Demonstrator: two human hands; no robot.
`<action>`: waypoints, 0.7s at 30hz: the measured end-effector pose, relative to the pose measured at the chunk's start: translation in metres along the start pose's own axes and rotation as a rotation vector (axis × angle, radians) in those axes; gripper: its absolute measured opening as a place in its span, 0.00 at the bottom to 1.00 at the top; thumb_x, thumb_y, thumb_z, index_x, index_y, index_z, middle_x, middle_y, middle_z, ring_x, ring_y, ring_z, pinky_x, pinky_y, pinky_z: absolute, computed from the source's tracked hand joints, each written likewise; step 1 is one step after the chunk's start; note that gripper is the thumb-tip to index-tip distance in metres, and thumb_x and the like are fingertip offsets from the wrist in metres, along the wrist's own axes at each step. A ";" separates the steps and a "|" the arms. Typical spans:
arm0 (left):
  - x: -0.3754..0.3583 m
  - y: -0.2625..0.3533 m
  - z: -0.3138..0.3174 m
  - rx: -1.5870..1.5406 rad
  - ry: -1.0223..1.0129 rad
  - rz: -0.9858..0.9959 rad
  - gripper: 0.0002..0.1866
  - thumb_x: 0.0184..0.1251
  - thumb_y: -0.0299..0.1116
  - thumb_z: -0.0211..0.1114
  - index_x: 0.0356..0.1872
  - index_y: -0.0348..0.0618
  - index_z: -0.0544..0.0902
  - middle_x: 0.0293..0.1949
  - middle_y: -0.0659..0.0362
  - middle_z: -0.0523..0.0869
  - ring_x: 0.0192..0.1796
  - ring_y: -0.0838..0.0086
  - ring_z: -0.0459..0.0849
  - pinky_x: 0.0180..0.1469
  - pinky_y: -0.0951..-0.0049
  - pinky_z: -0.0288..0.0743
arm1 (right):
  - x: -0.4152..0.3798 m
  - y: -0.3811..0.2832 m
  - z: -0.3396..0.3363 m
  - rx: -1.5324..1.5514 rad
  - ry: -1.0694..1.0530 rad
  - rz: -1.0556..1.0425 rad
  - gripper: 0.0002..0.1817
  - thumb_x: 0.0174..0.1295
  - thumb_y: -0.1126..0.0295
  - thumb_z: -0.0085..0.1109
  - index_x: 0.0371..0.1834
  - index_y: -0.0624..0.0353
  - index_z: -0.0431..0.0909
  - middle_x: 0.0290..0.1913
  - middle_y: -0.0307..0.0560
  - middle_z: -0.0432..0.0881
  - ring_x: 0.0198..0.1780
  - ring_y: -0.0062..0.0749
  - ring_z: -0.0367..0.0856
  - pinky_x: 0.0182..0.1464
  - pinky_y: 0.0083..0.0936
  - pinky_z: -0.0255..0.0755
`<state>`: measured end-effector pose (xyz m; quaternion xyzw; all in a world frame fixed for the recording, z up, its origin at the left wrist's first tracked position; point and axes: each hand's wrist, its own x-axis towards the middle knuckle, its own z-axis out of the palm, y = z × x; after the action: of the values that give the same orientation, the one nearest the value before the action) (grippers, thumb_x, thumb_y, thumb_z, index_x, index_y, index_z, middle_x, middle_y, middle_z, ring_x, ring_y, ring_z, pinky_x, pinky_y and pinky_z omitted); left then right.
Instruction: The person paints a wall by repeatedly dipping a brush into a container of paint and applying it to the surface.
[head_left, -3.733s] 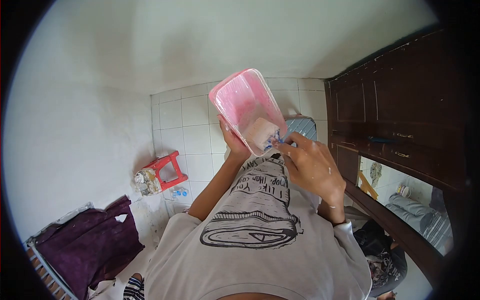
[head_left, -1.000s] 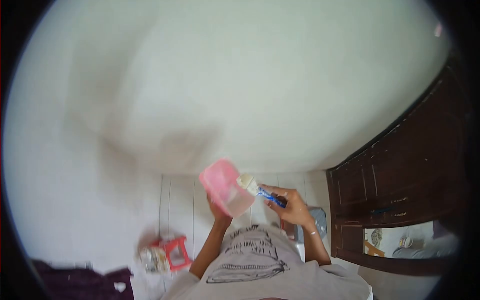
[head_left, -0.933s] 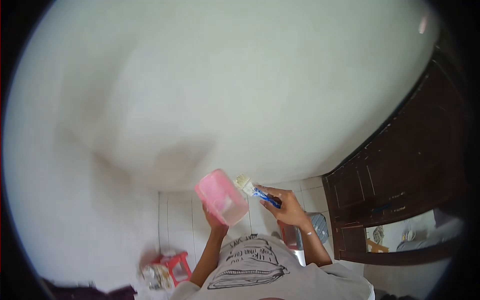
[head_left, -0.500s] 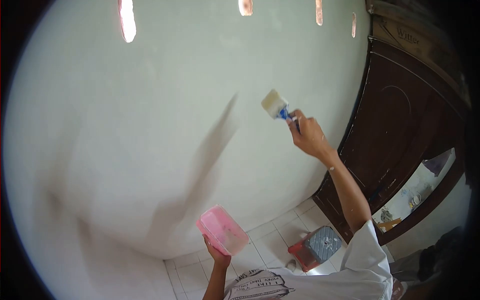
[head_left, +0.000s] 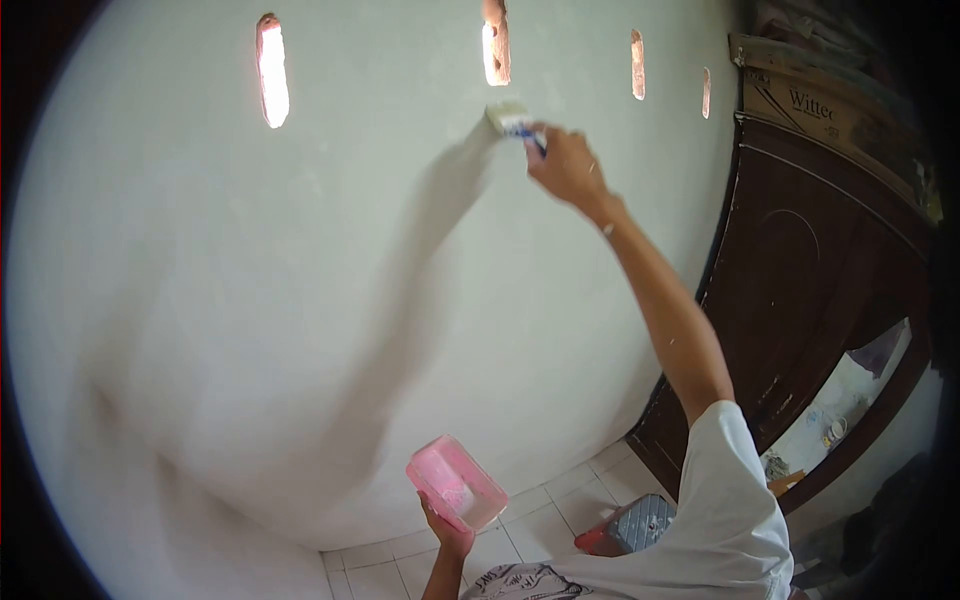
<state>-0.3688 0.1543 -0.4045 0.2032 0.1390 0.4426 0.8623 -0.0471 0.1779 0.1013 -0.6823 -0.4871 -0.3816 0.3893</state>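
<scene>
My right hand [head_left: 568, 165] is wrapped round the blue handle of a paintbrush [head_left: 509, 120], arm stretched up. The brush's wide pale bristles meet the white wall [head_left: 330, 250] just below a narrow slot, at the tip of the arm's shadow. Low in front of my body, my left hand [head_left: 450, 530] grips a pink plastic container [head_left: 455, 480] from beneath and one side. Whitish paint shows in the bottom of this container, which is tilted toward me.
Several narrow bright slots [head_left: 272, 75] pierce the upper wall. A dark wooden wardrobe [head_left: 780, 230] with a mirror stands at right, a cardboard box [head_left: 800, 100] on top. On the tiled floor [head_left: 520, 540] sits a grey-and-red step stool [head_left: 640, 522].
My right hand has moved up and left, bringing the paintbrush to the wall under the slot. The view has tilted upward a little. My left hand still holds the pink container.
</scene>
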 end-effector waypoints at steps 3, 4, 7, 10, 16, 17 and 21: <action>0.004 -0.003 0.011 -0.010 -0.042 0.023 0.40 0.73 0.70 0.47 0.76 0.56 0.62 0.69 0.63 0.72 0.71 0.64 0.70 0.73 0.53 0.64 | -0.060 -0.001 0.032 -0.024 -0.159 0.085 0.16 0.63 0.69 0.56 0.53 0.57 0.83 0.29 0.64 0.85 0.34 0.63 0.84 0.41 0.52 0.80; 0.004 -0.007 0.013 -0.015 -0.034 0.020 0.40 0.73 0.70 0.47 0.76 0.56 0.62 0.69 0.63 0.72 0.71 0.64 0.70 0.73 0.53 0.64 | -0.091 -0.004 0.034 -0.038 -0.264 0.115 0.16 0.63 0.69 0.55 0.53 0.58 0.82 0.33 0.65 0.85 0.38 0.64 0.84 0.45 0.52 0.80; 0.007 -0.014 0.020 -0.034 0.024 0.051 0.40 0.73 0.70 0.47 0.76 0.56 0.62 0.69 0.63 0.72 0.71 0.64 0.70 0.73 0.53 0.64 | -0.169 0.033 0.061 -0.109 -0.757 0.164 0.17 0.58 0.68 0.58 0.49 0.57 0.86 0.38 0.64 0.87 0.44 0.62 0.85 0.51 0.51 0.80; -0.001 -0.009 0.024 -0.035 0.002 0.027 0.39 0.75 0.69 0.47 0.75 0.54 0.62 0.69 0.62 0.71 0.72 0.64 0.68 0.74 0.56 0.63 | -0.194 0.067 0.070 -0.034 -0.690 0.027 0.17 0.56 0.64 0.63 0.46 0.58 0.88 0.39 0.64 0.87 0.43 0.62 0.85 0.51 0.50 0.81; 0.003 -0.008 0.003 0.007 -0.003 0.044 0.38 0.76 0.68 0.46 0.75 0.54 0.62 0.69 0.62 0.71 0.72 0.63 0.68 0.74 0.55 0.63 | -0.013 0.038 -0.008 -0.032 -0.408 -0.025 0.18 0.59 0.60 0.62 0.47 0.59 0.87 0.39 0.61 0.87 0.44 0.61 0.86 0.49 0.49 0.81; 0.004 -0.007 0.003 -0.009 -0.018 0.042 0.38 0.76 0.68 0.46 0.75 0.53 0.62 0.69 0.62 0.71 0.72 0.63 0.68 0.74 0.55 0.62 | 0.006 0.019 -0.034 -0.020 -0.269 -0.062 0.16 0.61 0.61 0.61 0.47 0.58 0.88 0.36 0.59 0.88 0.41 0.60 0.87 0.47 0.48 0.82; -0.002 -0.001 0.004 -0.019 -0.066 0.041 0.37 0.77 0.67 0.45 0.76 0.53 0.61 0.69 0.62 0.70 0.73 0.63 0.67 0.75 0.54 0.61 | 0.045 0.023 -0.033 0.015 -0.021 -0.190 0.14 0.63 0.64 0.66 0.48 0.59 0.87 0.20 0.56 0.80 0.21 0.44 0.79 0.31 0.40 0.74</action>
<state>-0.3672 0.1515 -0.4009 0.2122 0.1018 0.4545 0.8591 -0.0185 0.1599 0.1517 -0.6342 -0.5565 -0.4059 0.3512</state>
